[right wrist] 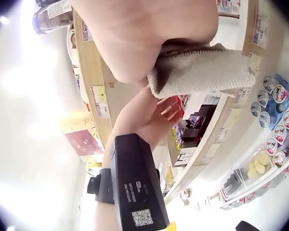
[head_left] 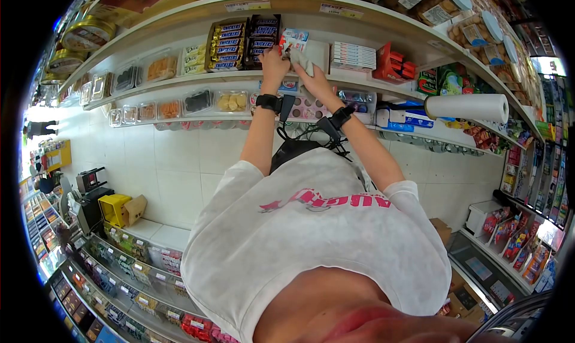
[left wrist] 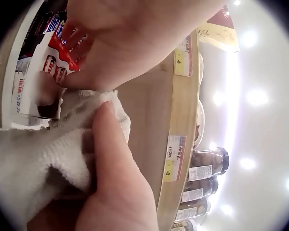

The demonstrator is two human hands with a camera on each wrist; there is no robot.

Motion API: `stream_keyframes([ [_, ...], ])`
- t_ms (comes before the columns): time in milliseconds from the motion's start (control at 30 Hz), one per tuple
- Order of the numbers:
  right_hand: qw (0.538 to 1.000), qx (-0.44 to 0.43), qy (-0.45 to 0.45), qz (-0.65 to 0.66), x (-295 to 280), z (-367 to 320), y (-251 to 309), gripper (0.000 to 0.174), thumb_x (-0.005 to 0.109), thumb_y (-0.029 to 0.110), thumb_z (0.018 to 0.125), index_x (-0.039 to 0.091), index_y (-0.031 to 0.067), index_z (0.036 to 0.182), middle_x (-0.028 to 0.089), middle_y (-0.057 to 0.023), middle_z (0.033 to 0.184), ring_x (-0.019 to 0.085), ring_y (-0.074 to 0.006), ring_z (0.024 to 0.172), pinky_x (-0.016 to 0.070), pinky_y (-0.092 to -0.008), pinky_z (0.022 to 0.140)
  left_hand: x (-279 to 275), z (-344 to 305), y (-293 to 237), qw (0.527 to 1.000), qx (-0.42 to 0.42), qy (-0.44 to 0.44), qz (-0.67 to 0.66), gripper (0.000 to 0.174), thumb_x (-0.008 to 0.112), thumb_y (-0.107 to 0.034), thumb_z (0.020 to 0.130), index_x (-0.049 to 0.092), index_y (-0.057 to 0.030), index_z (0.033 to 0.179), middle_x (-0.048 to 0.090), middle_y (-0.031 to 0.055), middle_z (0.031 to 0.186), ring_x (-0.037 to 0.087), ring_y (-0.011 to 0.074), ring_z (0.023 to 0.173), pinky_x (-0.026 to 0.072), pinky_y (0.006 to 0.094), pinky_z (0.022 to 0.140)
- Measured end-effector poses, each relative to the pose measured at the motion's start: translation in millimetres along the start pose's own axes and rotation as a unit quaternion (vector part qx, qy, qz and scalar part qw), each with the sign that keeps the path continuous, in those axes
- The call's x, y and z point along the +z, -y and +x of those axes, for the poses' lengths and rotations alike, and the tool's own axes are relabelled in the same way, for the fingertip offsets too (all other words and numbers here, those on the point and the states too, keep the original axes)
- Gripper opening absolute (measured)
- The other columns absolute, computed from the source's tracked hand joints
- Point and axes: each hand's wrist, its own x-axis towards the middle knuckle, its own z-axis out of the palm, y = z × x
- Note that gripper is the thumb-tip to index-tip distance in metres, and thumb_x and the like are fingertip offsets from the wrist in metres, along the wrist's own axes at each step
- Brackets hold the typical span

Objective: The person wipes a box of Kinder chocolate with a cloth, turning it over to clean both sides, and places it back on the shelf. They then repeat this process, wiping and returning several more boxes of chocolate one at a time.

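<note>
My left hand (head_left: pixel 274 66) reaches onto the upper shelf beside the Snickers boxes (head_left: pixel 229 45). It grips a small red-and-white box (left wrist: pixel 55 65), thumb on one face and fingers at the red edge. Close by, my right hand (head_left: pixel 314 82) holds a bunched white cloth (head_left: pixel 302 61), its thumb lying along the top of the fabric. In the left wrist view the cloth (left wrist: pixel 82 125) comes right up to the lower edge of the box. The right wrist view shows the cloth (right wrist: pixel 204 72) hanging folded from the right hand (right wrist: pixel 154 33), partly covering the left hand (right wrist: pixel 166 113).
Right of the hands stand a stack of white boxes (head_left: pixel 353 56) and a red display box (head_left: pixel 394 64). Clear tubs of food (head_left: pixel 160 67) line the left. A higher shelf (head_left: pixel 251 7) overhangs the hands, and a white roll (head_left: pixel 467 108) juts out at right.
</note>
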Motion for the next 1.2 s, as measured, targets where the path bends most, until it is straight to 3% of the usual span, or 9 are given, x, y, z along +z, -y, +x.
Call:
stream_keyframes([
  [100, 0.999, -0.024, -0.027, 0.027, -0.9, 1.2, -5.5, 0.055, 0.062, 0.046, 0.097, 0.063, -0.0008, 0.124, 0.071, -0.0123, 0.101, 0.066, -0.0181, 0.085, 0.0533, -0.0332, 0.078, -1.7, -3.8, -1.1, 0.998, -0.007, -0.001, -0.069, 0.042, 0.069, -0.012, 0.074, 0.065, 0.0036, 0.114, 0.064, 0.0278, 0.108, 0.058, 0.0435, 0.107, 0.0464, 0.0485, 0.093],
  [300, 1.000, 0.029, 0.010, -0.007, -7.9, 11.6, -18.2, 0.056, 0.060, 0.045, 0.098, 0.059, -0.0011, 0.130, 0.071, -0.0165, 0.107, 0.068, -0.0253, 0.096, 0.0531, -0.0357, 0.085, -3.4, -8.2, -6.5, 0.989, -0.040, -0.021, -0.142, 0.049, 0.066, -0.008, 0.079, 0.059, 0.0060, 0.125, 0.065, 0.0295, 0.113, 0.061, 0.0465, 0.108, 0.0501, 0.0468, 0.093],
  [433, 0.991, -0.112, -0.028, -0.073, -2.2, 15.5, -27.9, 0.057, 0.061, 0.041, 0.097, 0.055, -0.0027, 0.133, 0.068, -0.0231, 0.114, 0.067, -0.0334, 0.105, 0.0502, -0.0368, 0.093, -17.5, -13.1, -28.1, 0.985, -0.083, 0.010, -0.150, 0.051, 0.067, -0.010, 0.080, 0.058, 0.0055, 0.128, 0.066, 0.0275, 0.115, 0.065, 0.0426, 0.108, 0.0514, 0.0431, 0.092],
  [633, 0.996, -0.082, -0.009, -0.029, -25.6, 2.6, -8.9, 0.054, 0.061, 0.039, 0.098, 0.055, -0.0031, 0.132, 0.067, -0.0227, 0.116, 0.065, -0.0314, 0.107, 0.0485, -0.0367, 0.096, -9.4, -13.4, -38.5, 0.988, 0.038, -0.134, -0.068, 0.041, 0.063, -0.006, 0.084, 0.061, -0.0004, 0.124, 0.070, 0.0230, 0.102, 0.066, 0.0442, 0.094, 0.0528, 0.0460, 0.085],
  [667, 0.998, -0.044, -0.020, -0.034, -34.5, -0.7, -10.7, 0.054, 0.060, 0.040, 0.099, 0.056, -0.0025, 0.132, 0.068, -0.0206, 0.117, 0.064, -0.0284, 0.107, 0.0479, -0.0356, 0.096, -13.5, -12.3, -53.0, 0.975, 0.079, -0.196, -0.068, 0.030, 0.061, -0.006, 0.089, 0.063, 0.0001, 0.119, 0.071, 0.0197, 0.098, 0.069, 0.0374, 0.086, 0.0545, 0.0432, 0.080],
  [800, 0.991, -0.020, -0.122, -0.048, -80.3, -11.6, -37.7, 0.051, 0.059, 0.040, 0.099, 0.059, -0.0025, 0.126, 0.068, -0.0216, 0.114, 0.066, -0.0313, 0.105, 0.0493, -0.0384, 0.093, -12.8, -21.8, -103.6, 0.951, -0.002, -0.010, -0.309, 0.020, 0.061, -0.012, 0.095, 0.068, 0.0001, 0.110, 0.072, 0.0107, 0.092, 0.070, 0.0196, 0.079, 0.0545, 0.0308, 0.070],
  [933, 0.964, -0.054, -0.230, -0.126, -135.0, -16.6, -75.1, 0.051, 0.058, 0.040, 0.098, 0.058, -0.0029, 0.126, 0.068, -0.0242, 0.113, 0.067, -0.0353, 0.105, 0.0500, -0.0404, 0.092, 38.3, -35.1, -104.0, 0.920, -0.063, 0.188, -0.339, 0.030, 0.063, -0.016, 0.091, 0.067, 0.0059, 0.109, 0.072, 0.0160, 0.095, 0.071, 0.0236, 0.082, 0.0557, 0.0338, 0.075],
  [1033, 0.969, 0.006, -0.231, -0.087, -162.9, -23.4, -86.0, 0.052, 0.057, 0.040, 0.099, 0.057, -0.0037, 0.127, 0.067, -0.0246, 0.112, 0.066, -0.0368, 0.106, 0.0499, -0.0403, 0.092, 72.5, -39.0, -99.9, 0.944, -0.101, 0.188, -0.251, 0.037, 0.064, -0.019, 0.086, 0.065, 0.0093, 0.110, 0.072, 0.0196, 0.096, 0.071, 0.0303, 0.082, 0.0551, 0.0382, 0.077],
  [1200, 0.972, 0.031, -0.231, -0.040, -179.1, -17.9, -99.6, 0.057, 0.058, 0.039, 0.100, 0.051, -0.0026, 0.138, 0.063, -0.0200, 0.128, 0.059, -0.0304, 0.119, 0.0420, -0.0350, 0.104, 108.8, -33.5, -91.4, 0.917, -0.107, 0.226, -0.312, 0.046, 0.064, -0.020, 0.087, 0.060, 0.0075, 0.124, 0.070, 0.0129, 0.092, 0.065, 0.0179, 0.078, 0.0506, 0.0316, 0.068],
])
